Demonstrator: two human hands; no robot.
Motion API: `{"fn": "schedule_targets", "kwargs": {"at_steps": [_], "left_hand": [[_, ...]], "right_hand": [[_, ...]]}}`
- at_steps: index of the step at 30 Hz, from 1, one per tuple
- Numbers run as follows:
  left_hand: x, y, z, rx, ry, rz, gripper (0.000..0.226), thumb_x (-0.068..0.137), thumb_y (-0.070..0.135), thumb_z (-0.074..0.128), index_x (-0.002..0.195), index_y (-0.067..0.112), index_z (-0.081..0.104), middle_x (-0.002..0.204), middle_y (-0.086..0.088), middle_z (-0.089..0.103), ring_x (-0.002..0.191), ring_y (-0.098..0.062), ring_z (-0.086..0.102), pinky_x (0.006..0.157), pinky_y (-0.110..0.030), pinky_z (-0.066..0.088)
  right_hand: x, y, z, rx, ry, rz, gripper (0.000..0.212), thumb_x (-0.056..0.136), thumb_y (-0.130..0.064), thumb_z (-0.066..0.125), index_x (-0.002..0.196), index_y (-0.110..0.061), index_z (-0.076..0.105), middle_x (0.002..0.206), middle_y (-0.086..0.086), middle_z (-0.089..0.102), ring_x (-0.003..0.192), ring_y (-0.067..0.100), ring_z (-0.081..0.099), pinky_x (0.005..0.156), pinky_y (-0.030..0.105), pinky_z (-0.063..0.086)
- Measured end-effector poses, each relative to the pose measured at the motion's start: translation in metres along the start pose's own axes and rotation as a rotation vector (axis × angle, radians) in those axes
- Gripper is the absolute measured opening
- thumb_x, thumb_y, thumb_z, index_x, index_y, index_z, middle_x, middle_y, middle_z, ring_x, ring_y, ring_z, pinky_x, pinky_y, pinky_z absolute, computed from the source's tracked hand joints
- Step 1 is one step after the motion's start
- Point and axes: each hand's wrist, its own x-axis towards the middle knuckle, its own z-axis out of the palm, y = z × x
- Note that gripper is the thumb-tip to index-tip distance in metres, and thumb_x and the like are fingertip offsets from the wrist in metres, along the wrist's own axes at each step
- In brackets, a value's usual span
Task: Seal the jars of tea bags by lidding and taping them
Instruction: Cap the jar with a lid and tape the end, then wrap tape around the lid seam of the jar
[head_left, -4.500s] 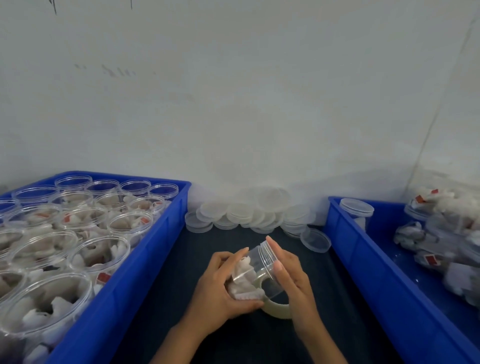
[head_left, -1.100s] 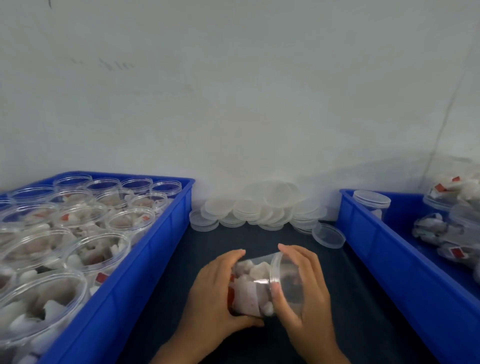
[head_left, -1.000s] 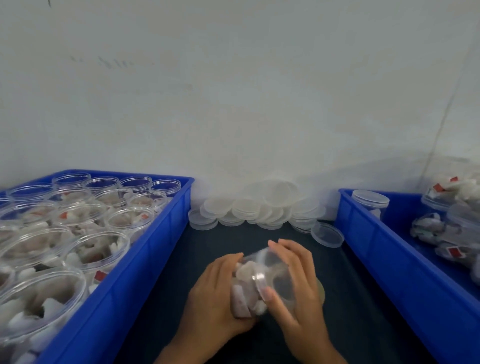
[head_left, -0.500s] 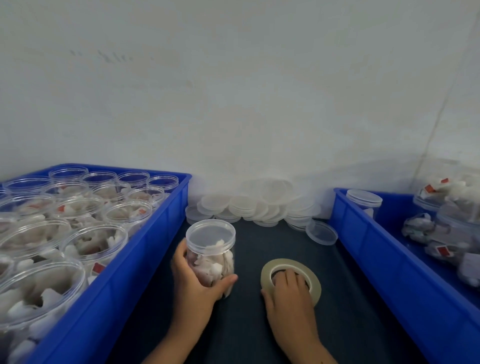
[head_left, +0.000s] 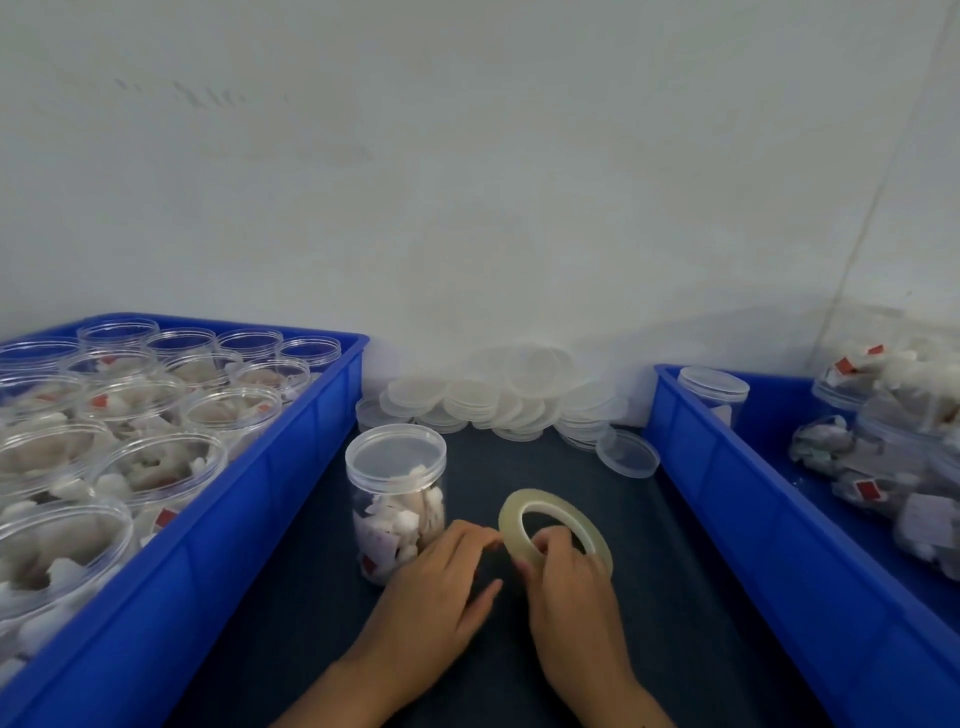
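We see a clear jar of tea bags standing upright on the dark table, a little left of the frame's centre, with its clear lid seated on top. Just right of it, lower centre, a roll of tape is tilted up on its edge. The right hand grasps the roll, fingers curled over its lower rim and one or more hooked through the hole. The left hand sits between jar and roll; its fingertips are bent toward the roll's left edge and seem to pinch at the tape there, though we cannot tell whether a free end is caught, since the tape is clear and the spot is small. The back of that hand lies just beside the jar's base, and we cannot tell if it touches.

Along the left of the frame a blue crate holds many open jars packed with white tea bags, some showing red tags. At the back of the table, centre of the frame against the pale wall, lies a heap of spare lids, one lying apart at its right end near the second crate. That blue crate on the right holds one lidded jar in its far corner and more jars lying on their sides toward the right edge of the frame
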Motion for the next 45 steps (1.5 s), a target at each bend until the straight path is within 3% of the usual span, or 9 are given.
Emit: {"fn": "schedule_targets", "kwargs": {"at_steps": [7,12,17,21,24,27,32,37,45], "left_hand": [[0.002,0.004,0.001,-0.598,0.069,-0.351,0.026,0.093,0.018,0.062,0.112,0.03,0.049,0.101,0.007,0.066,0.086,-0.008,0.067,0.078,-0.029,0.056],[0.001,0.013,0.004,-0.558,0.204,-0.4,0.014,0.088,0.014,0.068,0.092,0.022,0.058,0.079,0.006,0.069,0.066,-0.009,0.066,0.062,-0.019,0.054],[0.001,0.021,0.004,-0.497,0.227,-0.296,0.012,0.085,0.005,0.071,0.085,0.016,0.066,0.074,0.007,0.07,0.072,-0.005,0.067,0.068,-0.02,0.055],[0.001,0.021,0.0,-0.628,0.322,-0.403,0.02,0.081,0.006,0.073,0.091,0.02,0.062,0.085,0.013,0.072,0.078,-0.001,0.069,0.071,-0.014,0.053],[0.0,0.02,-0.001,-0.684,0.367,-0.458,0.019,0.08,0.005,0.074,0.088,0.02,0.065,0.085,0.014,0.072,0.079,-0.001,0.069,0.07,-0.01,0.052],[-0.001,0.02,-0.001,-0.669,0.367,-0.463,0.017,0.081,0.004,0.072,0.081,0.021,0.068,0.08,0.012,0.072,0.076,-0.004,0.069,0.07,-0.013,0.052],[0.0,0.02,-0.004,-0.671,0.383,-0.452,0.021,0.079,0.002,0.074,0.08,0.022,0.068,0.077,0.008,0.072,0.073,-0.005,0.068,0.07,-0.015,0.053],[0.001,0.022,-0.003,-0.797,0.416,-0.579,0.019,0.075,0.002,0.077,0.083,0.018,0.072,0.077,0.007,0.074,0.073,-0.007,0.07,0.068,-0.014,0.052],[0.0,0.024,0.001,-0.938,0.309,-0.665,0.01,0.084,0.001,0.068,0.078,0.009,0.071,0.071,-0.003,0.073,0.066,-0.014,0.071,0.061,-0.017,0.054]], "right_hand": [[-0.012,-0.007,0.001,0.141,-0.075,-0.244,0.021,0.102,-0.029,0.038,0.123,-0.027,0.043,0.101,-0.011,0.054,0.092,0.007,0.047,0.085,0.025,0.039],[-0.014,-0.008,0.004,0.13,-0.113,-0.265,0.035,0.098,-0.007,0.038,0.131,-0.018,0.041,0.107,-0.001,0.053,0.098,0.015,0.046,0.086,0.021,0.033],[-0.015,-0.011,0.002,0.193,-0.058,-0.241,0.039,0.094,-0.005,0.042,0.129,-0.023,0.044,0.094,-0.005,0.055,0.092,0.014,0.051,0.084,0.02,0.038],[-0.014,-0.015,0.006,0.281,-0.092,-0.236,0.044,0.098,-0.006,0.044,0.142,-0.008,0.038,0.122,0.003,0.057,0.114,0.01,0.053,0.1,0.028,0.042],[-0.015,-0.016,0.01,0.253,-0.086,-0.245,0.05,0.099,-0.007,0.046,0.145,-0.015,0.03,0.128,-0.008,0.049,0.117,0.0,0.046,0.102,0.011,0.032],[-0.017,-0.014,0.012,0.239,-0.079,-0.216,0.054,0.099,-0.011,0.046,0.145,-0.023,0.019,0.121,-0.014,0.043,0.108,-0.008,0.036,0.093,-0.002,0.023],[-0.016,-0.015,0.013,0.253,-0.063,-0.219,0.057,0.098,-0.01,0.049,0.136,-0.033,0.013,0.125,-0.01,0.047,0.108,-0.007,0.039,0.093,-0.001,0.026],[-0.017,-0.013,0.013,0.228,-0.036,-0.209,0.053,0.098,-0.01,0.05,0.146,-0.015,0.029,0.13,-0.001,0.054,0.109,-0.006,0.039,0.092,-0.004,0.022],[-0.017,-0.012,0.013,0.264,-0.056,-0.155,0.056,0.097,-0.005,0.049,0.148,-0.013,0.029,0.131,-0.004,0.05,0.105,-0.012,0.037,0.09,-0.006,0.024]]}}
